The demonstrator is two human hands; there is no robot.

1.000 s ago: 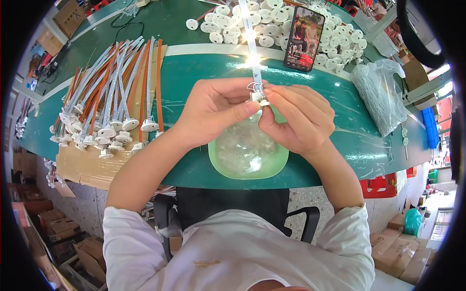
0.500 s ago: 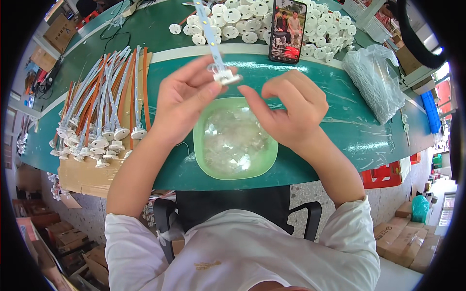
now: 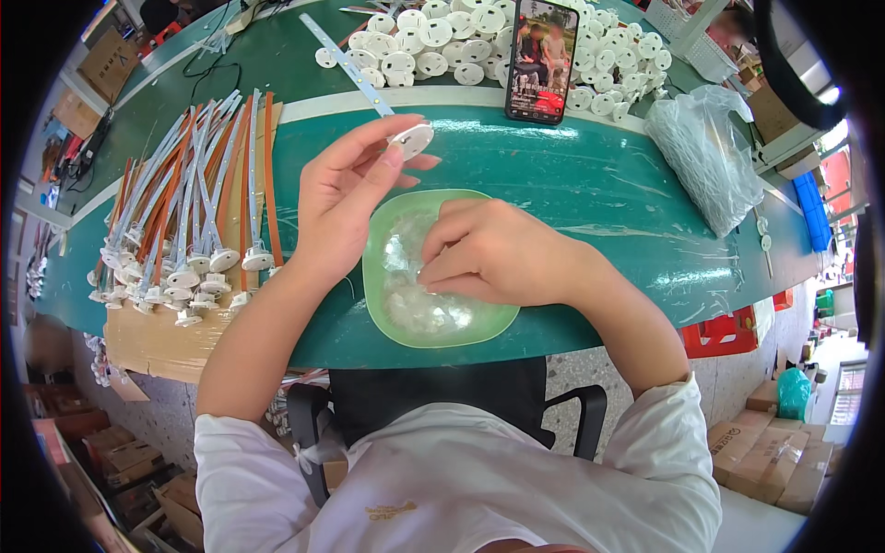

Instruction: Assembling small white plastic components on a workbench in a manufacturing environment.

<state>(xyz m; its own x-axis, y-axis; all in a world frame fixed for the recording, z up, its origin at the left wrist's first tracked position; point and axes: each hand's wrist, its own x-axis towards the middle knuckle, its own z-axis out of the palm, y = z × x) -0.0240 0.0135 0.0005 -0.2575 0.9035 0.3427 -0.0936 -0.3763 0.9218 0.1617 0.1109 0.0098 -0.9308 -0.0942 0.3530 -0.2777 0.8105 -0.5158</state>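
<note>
Between thumb and fingers, my left hand (image 3: 336,198) pinches a white round end cap (image 3: 415,140) fixed to an LED strip (image 3: 343,61). The strip slants up and away to the left, its cap face tilted toward me. My right hand (image 3: 502,251) is down in a light green plastic bowl (image 3: 371,304), fingers bent and pressed together among small transparent pieces (image 3: 415,311). What those fingertips hold, if anything, is too small to make out.
On the left, several LED strips with white caps (image 3: 189,276) lie beside orange strips on cardboard (image 3: 152,341). Behind the bowl stand a phone (image 3: 539,64) and a heap of white discs (image 3: 433,32). A filled plastic bag (image 3: 705,166) lies at the right.
My right hand has gone down from above the bowl into it. My left hand has turned the strip so that its cap's round face shows and its far end points left.
</note>
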